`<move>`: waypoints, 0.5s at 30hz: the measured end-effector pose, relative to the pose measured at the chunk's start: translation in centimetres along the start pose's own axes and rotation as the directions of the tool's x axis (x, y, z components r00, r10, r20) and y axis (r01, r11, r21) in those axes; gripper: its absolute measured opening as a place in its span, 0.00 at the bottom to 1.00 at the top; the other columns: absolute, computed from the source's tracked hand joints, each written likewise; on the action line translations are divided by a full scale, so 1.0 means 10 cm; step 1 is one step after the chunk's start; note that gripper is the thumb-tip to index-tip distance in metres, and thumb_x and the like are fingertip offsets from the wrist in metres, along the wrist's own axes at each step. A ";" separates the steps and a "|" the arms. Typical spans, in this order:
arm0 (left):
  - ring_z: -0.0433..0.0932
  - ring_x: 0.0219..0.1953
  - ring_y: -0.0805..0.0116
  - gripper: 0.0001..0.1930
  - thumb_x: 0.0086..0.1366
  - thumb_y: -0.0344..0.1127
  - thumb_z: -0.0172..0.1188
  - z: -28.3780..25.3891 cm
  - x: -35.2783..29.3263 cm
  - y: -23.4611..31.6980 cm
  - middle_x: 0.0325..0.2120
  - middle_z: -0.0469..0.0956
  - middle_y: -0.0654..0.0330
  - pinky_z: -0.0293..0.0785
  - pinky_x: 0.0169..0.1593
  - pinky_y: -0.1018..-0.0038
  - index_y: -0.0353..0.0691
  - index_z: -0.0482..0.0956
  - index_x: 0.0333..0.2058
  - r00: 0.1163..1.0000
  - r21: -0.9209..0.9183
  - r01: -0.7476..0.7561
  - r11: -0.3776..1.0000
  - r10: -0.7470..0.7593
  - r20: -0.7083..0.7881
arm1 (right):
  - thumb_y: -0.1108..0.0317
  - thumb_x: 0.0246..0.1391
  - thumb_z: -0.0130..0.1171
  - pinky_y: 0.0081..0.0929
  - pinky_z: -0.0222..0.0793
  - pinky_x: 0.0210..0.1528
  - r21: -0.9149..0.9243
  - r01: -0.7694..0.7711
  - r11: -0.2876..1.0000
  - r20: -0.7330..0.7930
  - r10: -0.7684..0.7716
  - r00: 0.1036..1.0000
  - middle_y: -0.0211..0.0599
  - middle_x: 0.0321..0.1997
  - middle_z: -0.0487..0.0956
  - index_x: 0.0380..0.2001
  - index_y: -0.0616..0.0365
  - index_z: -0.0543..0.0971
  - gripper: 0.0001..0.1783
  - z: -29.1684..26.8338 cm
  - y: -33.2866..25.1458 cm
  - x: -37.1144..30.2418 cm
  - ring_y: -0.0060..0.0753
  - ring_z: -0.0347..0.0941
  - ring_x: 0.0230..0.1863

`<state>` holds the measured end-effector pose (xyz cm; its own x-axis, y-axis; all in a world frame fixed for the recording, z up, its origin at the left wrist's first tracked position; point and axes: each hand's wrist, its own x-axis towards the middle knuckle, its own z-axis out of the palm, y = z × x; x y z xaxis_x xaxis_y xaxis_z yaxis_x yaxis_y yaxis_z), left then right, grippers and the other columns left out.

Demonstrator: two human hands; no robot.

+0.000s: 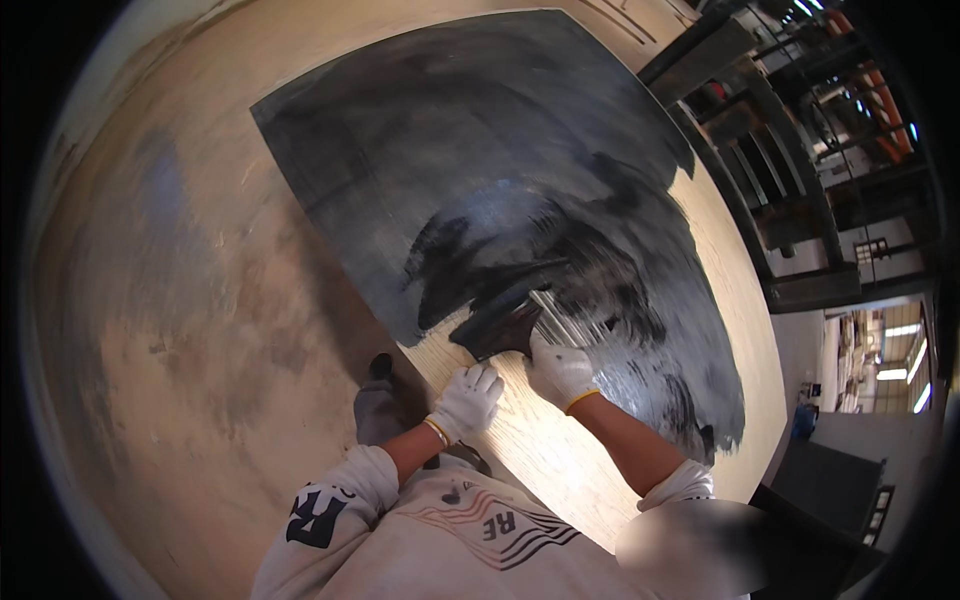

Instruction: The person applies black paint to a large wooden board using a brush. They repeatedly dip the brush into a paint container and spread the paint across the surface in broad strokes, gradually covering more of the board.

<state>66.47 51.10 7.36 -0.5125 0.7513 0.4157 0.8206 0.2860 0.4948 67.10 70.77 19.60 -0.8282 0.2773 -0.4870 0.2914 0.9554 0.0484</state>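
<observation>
Though only background to the work, floor (170, 300): brown, blotched and scuffed, running from 7 to 11 o'clock.
Panel (742, 300): broad and flat, reaching from 12 o'clock down past both grips toward 5; support beneath hidden.
Coating (430, 130): dark, over most of the panel; smoky grey from 11 to 1 o'clock, streaky and ragged-edged toward 3 and 4. Judging by the streaks, step in hand: spreading the coat across the wood, well along but not finished.
Rack (815, 290): dark framework at 2 o'clock, beyond the panel.
Glossy patch (450, 265): near-black, just to the 12 o'clock side of the spreader; apparently thicker coating. Next move likely calls for drawing some of this surplus toward 6 o'clock with even pressure.
Bare wood (545, 430): pale, grained, along the 3 o'clock margin and the near strip at 6; probably next in need of covering.
Spreader (495, 328): wide, dark, slanting across the border between coating and bare wood, near the panel's middle.
Right grip (562, 370): gloved in white, closed around the spreader's 4 o'clock end.
Left grip (468, 402): gloved in white, fingers curled, at the panel's near edge, at 7 o'clock from the spreader; cannot tell whether touching it or holding anything.
</observation>
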 end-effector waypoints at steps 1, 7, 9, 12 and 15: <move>0.74 0.47 0.58 0.17 0.54 0.41 0.64 -0.01 0.01 0.00 0.44 0.76 0.59 0.71 0.47 0.61 0.42 0.79 0.42 1.000 -0.006 -0.008 1.000 0.008 0.000 | 0.50 0.68 0.54 0.56 0.80 0.51 0.003 -0.073 0.997 0.011 0.073 0.997 0.53 0.44 0.88 0.58 0.51 0.78 0.23 0.00 0.11 0.04 0.57 0.86 0.48; 0.75 0.47 0.57 0.17 0.53 0.41 0.64 -0.02 0.05 0.00 0.43 0.77 0.58 0.70 0.47 0.60 0.43 0.79 0.42 0.998 0.003 -0.040 0.999 0.040 0.040 | 0.51 0.70 0.51 0.51 0.82 0.47 0.075 -0.278 0.958 -0.104 0.284 0.953 0.52 0.40 0.88 0.50 0.56 0.80 0.21 0.11 0.53 0.35 0.59 0.87 0.42; 0.74 0.47 0.58 0.18 0.53 0.42 0.65 0.03 -0.01 -0.05 0.42 0.75 0.58 0.69 0.47 0.60 0.43 0.79 0.42 0.998 0.021 -0.054 0.998 0.053 0.045 | 0.49 0.69 0.51 0.49 0.82 0.47 -0.005 -0.204 0.979 0.106 0.203 0.973 0.54 0.41 0.88 0.56 0.54 0.77 0.23 0.18 0.11 0.14 0.58 0.87 0.42; 0.74 0.45 0.58 0.15 0.52 0.40 0.64 0.03 -0.03 -0.07 0.40 0.75 0.60 0.69 0.45 0.60 0.45 0.78 0.39 0.993 -0.056 -0.108 0.993 0.110 0.047 | 0.48 0.69 0.52 0.53 0.81 0.49 0.152 -0.272 0.950 0.021 0.272 0.962 0.55 0.42 0.88 0.54 0.54 0.79 0.23 0.39 0.35 -0.22 0.59 0.87 0.44; 0.74 0.41 0.58 0.14 0.50 0.37 0.63 -0.08 0.07 -0.03 0.39 0.75 0.62 0.68 0.43 0.59 0.46 0.78 0.37 0.990 -0.098 -0.124 0.987 0.130 0.046 | 0.49 0.70 0.55 0.54 0.81 0.49 0.250 -0.513 0.821 -0.021 0.534 0.845 0.54 0.42 0.89 0.51 0.60 0.79 0.24 0.36 0.82 -0.38 0.58 0.87 0.45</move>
<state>65.70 51.10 8.09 -0.3896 0.8088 0.4405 0.8491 0.1302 0.5119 74.43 77.20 18.69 -0.5544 0.7470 -0.3670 0.7840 0.6167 0.0711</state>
